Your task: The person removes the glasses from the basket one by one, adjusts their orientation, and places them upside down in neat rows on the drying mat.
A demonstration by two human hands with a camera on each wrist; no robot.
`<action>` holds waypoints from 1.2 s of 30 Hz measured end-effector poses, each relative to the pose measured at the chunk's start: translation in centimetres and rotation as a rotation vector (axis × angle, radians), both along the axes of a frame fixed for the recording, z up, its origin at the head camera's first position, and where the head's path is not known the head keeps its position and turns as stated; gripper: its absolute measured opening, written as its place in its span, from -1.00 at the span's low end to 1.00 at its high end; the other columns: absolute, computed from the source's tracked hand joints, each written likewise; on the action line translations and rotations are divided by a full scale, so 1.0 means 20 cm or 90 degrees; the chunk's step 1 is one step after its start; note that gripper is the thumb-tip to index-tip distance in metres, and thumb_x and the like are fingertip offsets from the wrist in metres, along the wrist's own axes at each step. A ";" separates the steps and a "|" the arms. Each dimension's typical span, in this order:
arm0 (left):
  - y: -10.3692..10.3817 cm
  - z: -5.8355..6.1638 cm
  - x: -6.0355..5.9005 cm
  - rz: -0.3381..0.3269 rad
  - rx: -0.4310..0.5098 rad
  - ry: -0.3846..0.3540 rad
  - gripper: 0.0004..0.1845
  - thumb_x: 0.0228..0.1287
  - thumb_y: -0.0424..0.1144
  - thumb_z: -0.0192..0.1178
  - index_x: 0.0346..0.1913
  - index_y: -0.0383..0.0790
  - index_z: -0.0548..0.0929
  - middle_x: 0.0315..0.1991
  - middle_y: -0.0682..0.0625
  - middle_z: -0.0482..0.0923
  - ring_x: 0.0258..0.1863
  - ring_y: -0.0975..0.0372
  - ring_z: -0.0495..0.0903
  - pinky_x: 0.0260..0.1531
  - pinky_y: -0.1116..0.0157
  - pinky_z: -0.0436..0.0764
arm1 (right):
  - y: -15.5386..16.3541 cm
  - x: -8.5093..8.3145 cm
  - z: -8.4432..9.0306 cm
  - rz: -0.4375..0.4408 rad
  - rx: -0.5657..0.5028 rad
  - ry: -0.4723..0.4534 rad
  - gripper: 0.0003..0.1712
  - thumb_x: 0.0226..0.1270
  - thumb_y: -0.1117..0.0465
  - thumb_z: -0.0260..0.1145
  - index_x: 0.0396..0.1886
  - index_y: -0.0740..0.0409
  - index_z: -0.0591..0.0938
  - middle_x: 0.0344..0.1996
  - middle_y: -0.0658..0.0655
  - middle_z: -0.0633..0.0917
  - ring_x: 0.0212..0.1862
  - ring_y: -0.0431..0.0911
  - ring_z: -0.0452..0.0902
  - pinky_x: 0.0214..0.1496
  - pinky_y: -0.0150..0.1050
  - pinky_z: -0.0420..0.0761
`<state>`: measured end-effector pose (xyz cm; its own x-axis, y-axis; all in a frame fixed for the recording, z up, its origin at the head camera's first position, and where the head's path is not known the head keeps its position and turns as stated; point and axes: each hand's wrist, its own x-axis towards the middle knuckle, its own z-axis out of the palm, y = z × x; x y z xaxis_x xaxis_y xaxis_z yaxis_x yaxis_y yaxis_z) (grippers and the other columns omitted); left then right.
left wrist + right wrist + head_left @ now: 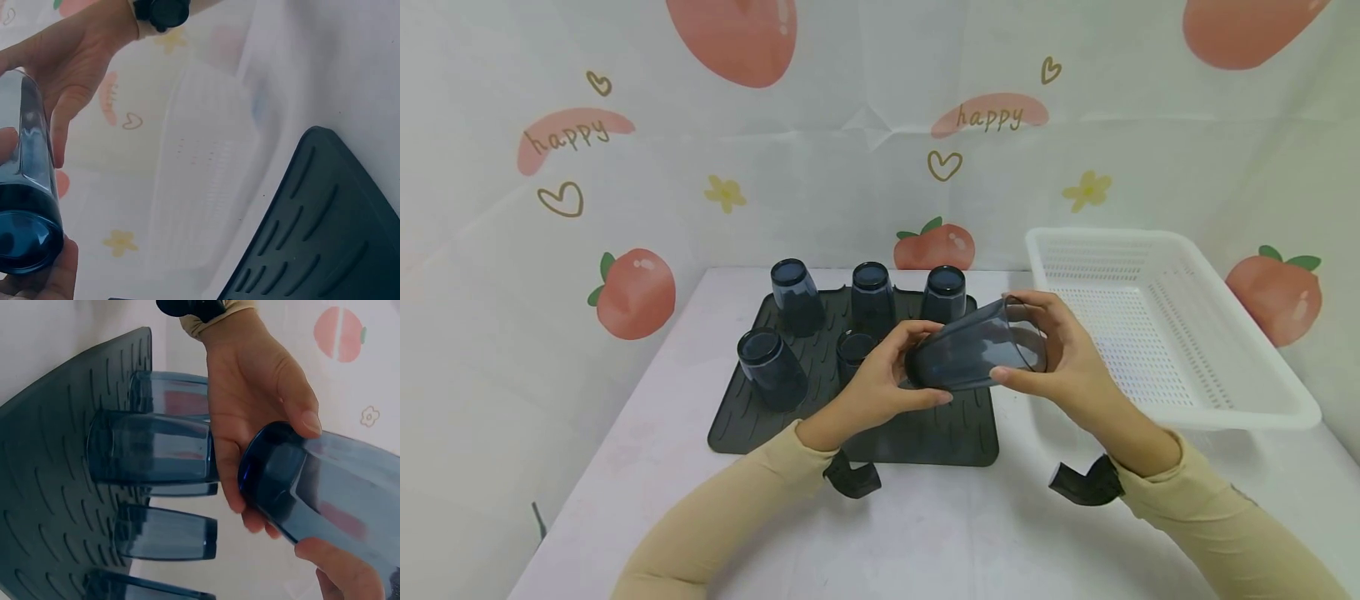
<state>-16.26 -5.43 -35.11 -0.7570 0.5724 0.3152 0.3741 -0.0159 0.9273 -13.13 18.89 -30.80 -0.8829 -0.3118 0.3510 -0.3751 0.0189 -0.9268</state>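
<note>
Together both hands [970, 371] hold a tumbler [977, 354] sideways (above the mat [925, 437]).

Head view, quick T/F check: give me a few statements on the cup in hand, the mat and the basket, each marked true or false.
1. Both hands hold one dark cup on its side. True: the left hand is at its base end, the right hand at its rim end.
2. The held cup rests on the mat. False: it is lifted above the mat's right part.
3. Five other cups stand on the mat. True: three in the back row, two in front.
4. The white basket holds two cups. False: no cups show in it.
5. The basket sits left of the mat. False: it sits to the right.
</note>
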 end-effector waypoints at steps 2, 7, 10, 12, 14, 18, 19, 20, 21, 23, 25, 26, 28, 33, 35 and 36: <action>0.00 0.00 0.00 0.011 -0.001 0.008 -0.21 0.00 -0.53 0.41 0.33 -0.19 0.32 0.22 -0.16 0.40 0.13 0.12 0.49 0.13 0.30 0.57 | 0.00 0.00 0.00 0.005 0.005 0.001 -0.13 0.03 0.58 0.38 0.33 0.07 0.29 0.10 0.07 0.48 0.05 -0.16 0.57 -0.08 -0.34 0.69; -0.01 -0.01 0.01 0.042 0.005 0.043 -0.22 -0.05 -0.51 0.44 0.30 -0.20 0.38 0.18 -0.14 0.46 0.11 0.14 0.51 0.08 0.29 0.60 | 0.01 -0.01 0.01 0.023 0.038 0.000 -0.15 0.06 0.54 0.39 0.33 0.06 0.27 0.12 0.08 0.46 0.05 -0.16 0.56 -0.07 -0.34 0.69; -0.02 -0.01 0.02 0.052 0.014 0.059 -0.23 -0.05 -0.48 0.46 0.30 -0.22 0.40 0.17 -0.16 0.47 0.11 0.13 0.52 0.06 0.28 0.61 | 0.02 -0.01 0.01 0.038 0.050 -0.016 -0.16 0.07 0.52 0.39 0.32 0.04 0.26 0.13 0.10 0.44 0.07 -0.13 0.53 -0.07 -0.30 0.69; -0.03 -0.01 0.02 0.061 0.015 0.068 -0.24 -0.04 -0.45 0.47 0.30 -0.21 0.42 0.17 -0.14 0.48 0.10 0.14 0.53 0.06 0.27 0.61 | 0.03 -0.02 0.01 0.051 0.050 -0.026 -0.17 0.07 0.53 0.39 0.30 0.05 0.26 0.12 0.12 0.44 0.07 -0.11 0.52 -0.07 -0.28 0.69; -0.05 -0.01 0.02 0.068 0.017 0.075 -0.24 -0.04 -0.42 0.48 0.30 -0.19 0.43 0.17 -0.13 0.49 0.10 0.14 0.54 0.06 0.26 0.62 | 0.04 -0.02 0.01 0.063 0.045 -0.035 -0.17 0.05 0.55 0.39 0.29 0.06 0.27 0.10 0.13 0.44 0.06 -0.08 0.52 -0.07 -0.26 0.70; -0.07 0.00 0.02 0.080 0.029 0.087 -0.24 -0.06 -0.41 0.50 0.28 -0.20 0.45 0.15 -0.13 0.50 0.07 0.14 0.56 0.04 0.24 0.64 | 0.05 -0.03 0.01 0.075 0.056 -0.045 -0.17 0.02 0.54 0.42 0.27 0.11 0.28 0.09 0.13 0.43 0.03 -0.08 0.54 -0.12 -0.21 0.72; -0.07 0.00 0.02 0.081 0.036 0.088 -0.24 -0.06 -0.41 0.50 0.28 -0.21 0.45 0.14 -0.13 0.50 0.07 0.14 0.56 0.03 0.24 0.64 | 0.05 -0.03 0.01 0.076 0.062 -0.048 -0.17 0.02 0.54 0.42 0.27 0.10 0.28 0.09 0.13 0.43 0.02 -0.08 0.54 -0.13 -0.20 0.72; -0.08 0.00 0.02 0.082 0.043 0.090 -0.25 -0.07 -0.41 0.50 0.27 -0.22 0.45 0.14 -0.14 0.50 0.06 0.14 0.56 0.01 0.24 0.65 | 0.05 -0.03 0.01 0.077 0.068 -0.053 -0.18 0.02 0.53 0.43 0.27 0.10 0.28 0.09 0.12 0.42 0.03 -0.09 0.54 -0.13 -0.20 0.72; -0.08 0.01 0.02 0.082 0.053 0.092 -0.25 -0.07 -0.42 0.50 0.27 -0.24 0.45 0.13 -0.15 0.49 0.04 0.14 0.56 0.00 0.25 0.65 | 0.05 -0.03 0.01 0.078 0.073 -0.059 -0.18 0.02 0.53 0.43 0.26 0.11 0.28 0.10 0.13 0.42 0.03 -0.09 0.55 -0.13 -0.19 0.72; -0.09 0.01 0.02 0.080 0.074 0.098 -0.26 -0.06 -0.40 0.51 0.26 -0.28 0.45 0.13 -0.18 0.48 0.02 0.15 0.57 -0.01 0.26 0.66 | 0.05 -0.03 0.00 0.077 0.081 -0.069 -0.18 0.02 0.52 0.43 0.26 0.11 0.28 0.11 0.13 0.41 0.03 -0.09 0.55 -0.13 -0.18 0.72; -0.09 0.03 0.02 0.071 0.104 0.105 -0.26 -0.05 -0.36 0.51 0.25 -0.34 0.44 0.15 -0.24 0.47 0.02 0.14 0.57 -0.02 0.25 0.66 | 0.05 -0.03 -0.01 0.076 0.092 -0.078 -0.18 0.03 0.51 0.44 0.27 0.10 0.28 0.11 0.12 0.40 0.03 -0.10 0.55 -0.13 -0.19 0.72; -0.09 0.03 0.02 0.066 0.120 0.108 -0.26 -0.04 -0.34 0.51 0.24 -0.37 0.43 0.15 -0.27 0.46 0.02 0.14 0.58 -0.02 0.25 0.66 | 0.05 -0.03 -0.01 0.077 0.093 -0.084 -0.17 0.02 0.51 0.44 0.27 0.10 0.28 0.11 0.12 0.40 0.03 -0.10 0.55 -0.12 -0.19 0.72; -0.09 0.05 0.02 0.054 0.151 0.113 -0.26 -0.01 -0.29 0.51 0.24 -0.42 0.41 0.17 -0.32 0.44 0.03 0.14 0.58 -0.01 0.24 0.66 | 0.05 -0.04 -0.03 0.080 0.096 -0.089 -0.15 0.01 0.51 0.45 0.28 0.10 0.28 0.11 0.11 0.41 0.03 -0.11 0.55 -0.11 -0.20 0.72; -0.09 0.08 0.01 0.030 0.203 0.117 -0.22 0.03 -0.21 0.49 0.23 -0.52 0.35 0.19 -0.25 0.46 0.04 0.16 0.57 0.01 0.26 0.64 | 0.04 -0.05 -0.06 0.101 0.087 -0.103 -0.13 0.01 0.51 0.47 0.29 0.17 0.24 0.11 0.13 0.43 0.05 -0.13 0.57 -0.08 -0.18 0.71; -0.08 0.09 0.02 0.023 0.215 0.113 -0.18 0.04 -0.16 0.49 0.24 -0.55 0.32 0.19 -0.12 0.48 0.04 0.17 0.55 0.00 0.28 0.64 | 0.03 -0.06 -0.08 0.106 0.083 -0.109 -0.13 0.01 0.50 0.47 0.29 0.20 0.22 0.11 0.15 0.43 0.05 -0.14 0.56 -0.07 -0.17 0.71; -0.07 0.09 0.01 0.021 0.221 0.110 -0.16 0.04 -0.14 0.49 0.24 -0.56 0.30 0.19 -0.06 0.48 0.05 0.18 0.54 0.01 0.29 0.63 | 0.02 -0.06 -0.08 0.106 0.085 -0.114 -0.13 0.01 0.49 0.47 0.29 0.21 0.22 0.11 0.15 0.44 0.05 -0.14 0.56 -0.06 -0.17 0.70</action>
<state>-15.97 -6.91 -33.26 -0.6914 0.3862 0.6106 0.5303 -0.3027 0.7919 -14.24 19.31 -32.47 -0.8599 -0.4910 0.1398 -0.2137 0.0974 -0.9720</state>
